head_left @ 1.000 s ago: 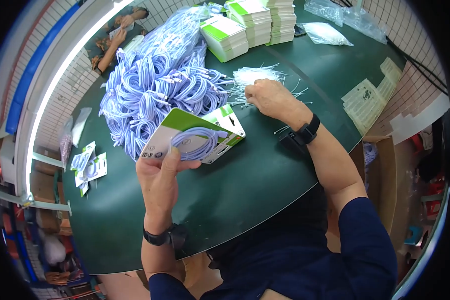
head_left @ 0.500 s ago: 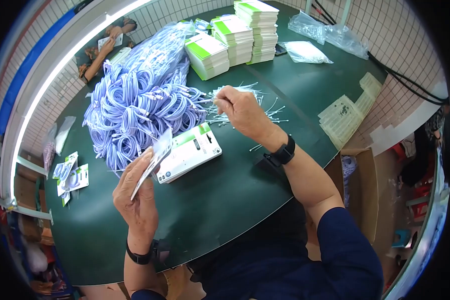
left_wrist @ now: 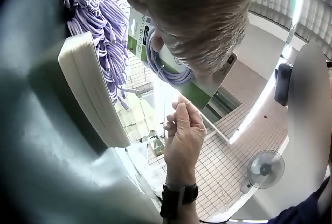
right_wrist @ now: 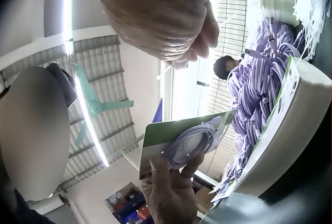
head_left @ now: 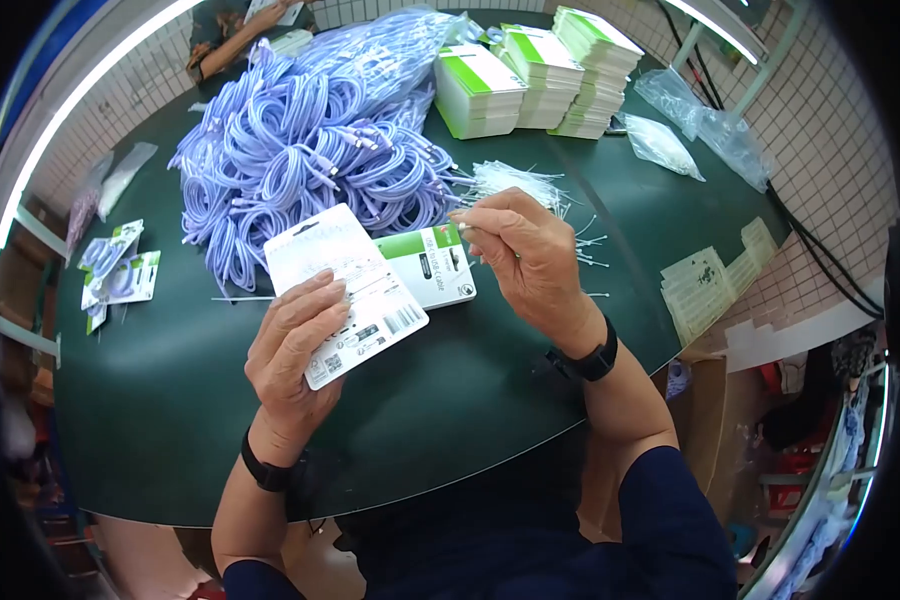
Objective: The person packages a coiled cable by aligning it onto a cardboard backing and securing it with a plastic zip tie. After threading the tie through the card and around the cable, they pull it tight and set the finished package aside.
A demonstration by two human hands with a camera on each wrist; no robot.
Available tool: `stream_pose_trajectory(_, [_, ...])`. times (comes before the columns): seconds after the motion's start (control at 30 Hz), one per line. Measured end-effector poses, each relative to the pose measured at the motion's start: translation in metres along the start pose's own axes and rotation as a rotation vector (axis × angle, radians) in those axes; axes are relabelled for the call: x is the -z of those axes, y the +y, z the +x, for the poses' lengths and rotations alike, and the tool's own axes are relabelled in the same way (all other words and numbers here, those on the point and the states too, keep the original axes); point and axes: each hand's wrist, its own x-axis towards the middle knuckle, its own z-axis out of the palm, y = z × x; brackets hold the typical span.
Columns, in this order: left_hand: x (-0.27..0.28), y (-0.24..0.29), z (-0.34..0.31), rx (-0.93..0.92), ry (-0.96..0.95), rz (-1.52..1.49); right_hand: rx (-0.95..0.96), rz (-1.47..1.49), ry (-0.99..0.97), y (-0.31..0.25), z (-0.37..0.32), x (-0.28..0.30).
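Observation:
My left hand [head_left: 295, 340] grips a packaging card [head_left: 320, 250], its printed white back facing up in the head view. On the card's other face lies a coiled lilac cable [left_wrist: 176, 79], with fingers against the coil. To the right, my right hand [head_left: 535, 260] pinches a thin white cable tie [right_wrist: 163, 73] between thumb and fingertips; most of it is hidden by the hand. Between the hands, partly under the held card, sits a stack of green-and-white cards [head_left: 430, 275]. Loose white cable ties [head_left: 515, 185] lie just beyond the right hand.
A large heap of coiled lilac cables [head_left: 300, 150] fills the back left. Tall stacks of cards [head_left: 480, 100] stand behind. Carded cables [head_left: 125, 280] lie at the left, plastic bags [head_left: 665, 150] at the back right. Another person's arm [head_left: 240, 45] shows at the far side.
My right hand has lifted away from the loose ties with a tie and come nearer the card. My left hand has turned the card over, from cable side up to printed back up.

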Motion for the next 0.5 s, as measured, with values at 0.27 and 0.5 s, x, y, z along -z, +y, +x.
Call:
stream_pose_trajectory(0.27, [-0.005, -0.008, -0.004, -0.043, 0.001, -0.023, 0.061, -0.32, -0.003, 0.009, 0.002, 0.002])
stream_pose_trajectory(0.5, [-0.002, -0.006, -0.007, -0.066, -0.003, -0.013, 0.174, 0.166, 0.045, -0.026, -0.009, -0.01])
